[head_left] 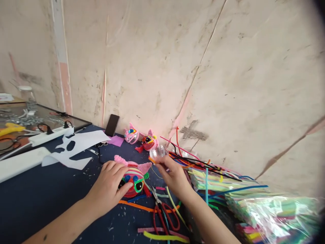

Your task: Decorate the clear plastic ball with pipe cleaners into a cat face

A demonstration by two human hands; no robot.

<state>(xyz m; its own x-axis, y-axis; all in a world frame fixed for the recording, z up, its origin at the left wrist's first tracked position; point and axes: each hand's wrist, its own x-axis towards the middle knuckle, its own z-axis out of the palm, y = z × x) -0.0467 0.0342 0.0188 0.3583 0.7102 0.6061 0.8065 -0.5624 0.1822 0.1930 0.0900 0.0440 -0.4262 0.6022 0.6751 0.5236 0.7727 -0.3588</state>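
My left hand (pixel 109 184) rests on a round pipe-cleaner pig figure (pixel 134 177) with pink ears, striped top and green-rimmed eyes, fingers curled over its left side. My right hand (pixel 172 174) is raised just right of it, its fingers pinching a clear plastic ball (pixel 157 152) and the end of an orange pipe cleaner. Both hands are over a dark blue table (pixel 38 200).
Two finished pink figures (pixel 132 135) (pixel 149 142) stand by the wall next to a phone (pixel 112 125). Red-handled pliers (pixel 162 211) and loose pipe cleaners lie in front. Bagged pipe cleaners (pixel 266 210) pile up at right. White cut paper (pixel 76 145) and a power strip (pixel 48 135) lie left.
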